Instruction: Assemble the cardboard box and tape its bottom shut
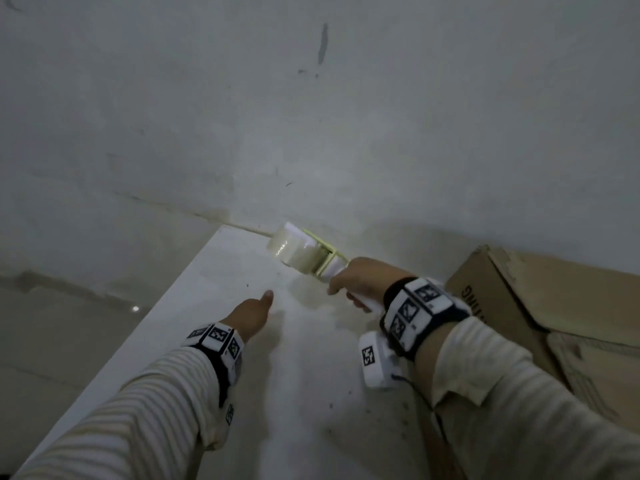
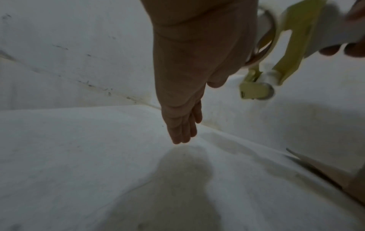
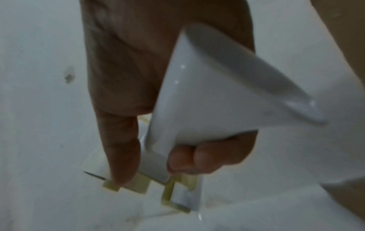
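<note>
A tape dispenser [image 1: 304, 252] with a yellow-green frame, a white handle and a roll of clear tape hovers over the far end of the white table [image 1: 221, 306]. My right hand [image 1: 360, 282] grips its white handle [image 3: 207, 96], fingers curled under it and thumb along the frame. My left hand [image 1: 252, 311] is held flat over the table, left of the dispenser, fingers [image 2: 181, 132] straight and together, holding nothing. The brown cardboard box [image 1: 540, 306] lies at the right, behind my right forearm, partly cut off by the frame edge. The dispenser [image 2: 292, 46] also shows in the left wrist view.
A grey-white wall [image 1: 311, 116] rises directly behind the table's far edge. The table's left edge runs diagonally, with a beige tiled floor [image 1: 52, 323] beyond it. A corner of the cardboard [image 2: 335, 175] shows low at the right.
</note>
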Demonstrator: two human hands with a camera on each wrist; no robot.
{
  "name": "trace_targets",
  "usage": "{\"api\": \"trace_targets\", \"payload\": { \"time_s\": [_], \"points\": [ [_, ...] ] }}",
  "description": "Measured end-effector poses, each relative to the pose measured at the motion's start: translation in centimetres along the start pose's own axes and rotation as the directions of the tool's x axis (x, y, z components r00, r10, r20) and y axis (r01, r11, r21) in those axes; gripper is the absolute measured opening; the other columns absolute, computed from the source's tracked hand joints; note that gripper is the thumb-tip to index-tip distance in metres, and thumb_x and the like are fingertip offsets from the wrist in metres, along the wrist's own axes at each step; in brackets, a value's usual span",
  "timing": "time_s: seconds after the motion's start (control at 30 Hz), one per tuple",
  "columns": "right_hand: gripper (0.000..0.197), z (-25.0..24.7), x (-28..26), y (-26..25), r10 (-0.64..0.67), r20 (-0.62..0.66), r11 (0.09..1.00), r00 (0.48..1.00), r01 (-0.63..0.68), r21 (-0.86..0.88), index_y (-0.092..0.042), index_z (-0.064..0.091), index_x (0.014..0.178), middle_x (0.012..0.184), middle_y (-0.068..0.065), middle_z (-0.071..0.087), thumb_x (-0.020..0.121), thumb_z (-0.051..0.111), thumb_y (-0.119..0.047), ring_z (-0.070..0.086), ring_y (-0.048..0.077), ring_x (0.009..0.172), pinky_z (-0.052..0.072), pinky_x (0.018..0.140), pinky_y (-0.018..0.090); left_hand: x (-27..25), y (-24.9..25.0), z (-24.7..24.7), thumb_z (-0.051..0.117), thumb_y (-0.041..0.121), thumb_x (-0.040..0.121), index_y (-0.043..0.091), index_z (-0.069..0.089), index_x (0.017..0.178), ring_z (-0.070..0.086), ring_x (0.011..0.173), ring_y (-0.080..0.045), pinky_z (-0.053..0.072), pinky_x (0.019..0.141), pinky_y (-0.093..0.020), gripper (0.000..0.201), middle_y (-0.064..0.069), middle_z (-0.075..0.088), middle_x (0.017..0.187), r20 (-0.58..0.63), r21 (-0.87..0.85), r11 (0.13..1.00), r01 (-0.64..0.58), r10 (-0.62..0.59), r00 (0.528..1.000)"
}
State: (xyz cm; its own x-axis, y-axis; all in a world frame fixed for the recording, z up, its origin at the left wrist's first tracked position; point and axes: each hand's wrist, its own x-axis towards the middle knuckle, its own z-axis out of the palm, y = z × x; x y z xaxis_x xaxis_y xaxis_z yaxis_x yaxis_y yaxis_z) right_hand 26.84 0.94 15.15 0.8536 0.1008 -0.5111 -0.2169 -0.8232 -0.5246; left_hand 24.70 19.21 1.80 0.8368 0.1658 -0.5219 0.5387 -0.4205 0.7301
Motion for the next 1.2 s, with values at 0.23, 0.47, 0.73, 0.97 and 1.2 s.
{"api": "trace_targets", "payload": {
  "time_s": [0.23, 0.47, 0.73, 0.97, 1.2],
  "points": [
    [0.007, -8.9, -6.9, -2.7, -0.100, 0.033, 0.988, 0.994, 0.103, -0.119, -0.006, 0.054, 0.086, 0.063, 0.010, 0.050, 0.084, 0.059, -0.009, 0.044, 0.020, 0.052, 0.039, 0.050, 0.026, -3.0, 6.1, 1.3, 0.012, 0.064, 0.093, -0.003, 0.038, 0.139, 0.050, 0.122, -0.035, 0.039, 0.099, -0.045, 0.085, -0.022, 0.047, 0.140, 0.241, -0.727, 0.677, 0.115, 0.094, 0.966],
    [0.008, -13.7, -11.7, -0.2, -0.137, 0.102, 0.989, 0.985, 0.141, -0.035, -0.006, 0.046, 0.083, 0.065, 0.011, 0.047, 0.088, 0.043, 0.000, 0.043, 0.018, 0.050, 0.040, 0.047, 0.023, -7.1, 11.5, 3.7, 0.022, 0.070, 0.088, -0.003, 0.052, 0.118, 0.060, 0.103, -0.036, 0.049, 0.091, -0.047, 0.085, -0.024, 0.063, 0.114, 0.308, -0.907, 0.383, 0.174, 0.322, 0.895],
    [0.005, -16.0, -14.5, 5.4, -0.192, 0.127, 0.981, 0.973, 0.193, 0.005, -0.002, 0.053, 0.080, 0.064, 0.013, 0.056, 0.076, 0.051, 0.000, 0.050, 0.021, 0.050, 0.044, 0.051, 0.026, -12.7, 14.9, 7.7, 0.035, 0.030, 0.097, 0.005, 0.066, 0.095, 0.072, 0.063, -0.021, 0.060, 0.065, -0.033, 0.039, -0.013, 0.073, 0.074, 0.234, -0.926, 0.370, 0.076, 0.403, 0.885],
    [0.015, -19.4, -17.2, 9.8, -0.298, 0.076, 0.952, 0.951, 0.302, -0.052, -0.005, 0.059, 0.079, 0.073, 0.013, 0.060, 0.064, 0.054, -0.004, 0.054, 0.020, 0.049, 0.044, 0.053, 0.027, -16.9, 17.0, 10.6, 0.037, 0.023, 0.099, 0.002, 0.062, 0.102, 0.070, 0.057, -0.024, 0.057, 0.046, -0.026, 0.032, -0.016, 0.071, 0.078, 0.197, -0.954, 0.290, 0.080, 0.401, 0.895],
    [0.027, -22.0, -19.2, 13.2, -0.414, 0.073, 0.907, 0.907, 0.418, -0.056, -0.006, 0.061, 0.078, 0.067, 0.008, 0.061, 0.053, 0.050, -0.004, 0.056, 0.015, 0.042, 0.045, 0.049, 0.024, -20.5, 18.1, 13.7, 0.034, 0.001, 0.097, -0.003, 0.057, 0.105, 0.074, 0.065, -0.024, 0.060, 0.055, -0.025, 0.025, -0.018, 0.073, 0.078, 0.116, -0.972, 0.233, 0.006, 0.460, 0.880]
  ]
}}
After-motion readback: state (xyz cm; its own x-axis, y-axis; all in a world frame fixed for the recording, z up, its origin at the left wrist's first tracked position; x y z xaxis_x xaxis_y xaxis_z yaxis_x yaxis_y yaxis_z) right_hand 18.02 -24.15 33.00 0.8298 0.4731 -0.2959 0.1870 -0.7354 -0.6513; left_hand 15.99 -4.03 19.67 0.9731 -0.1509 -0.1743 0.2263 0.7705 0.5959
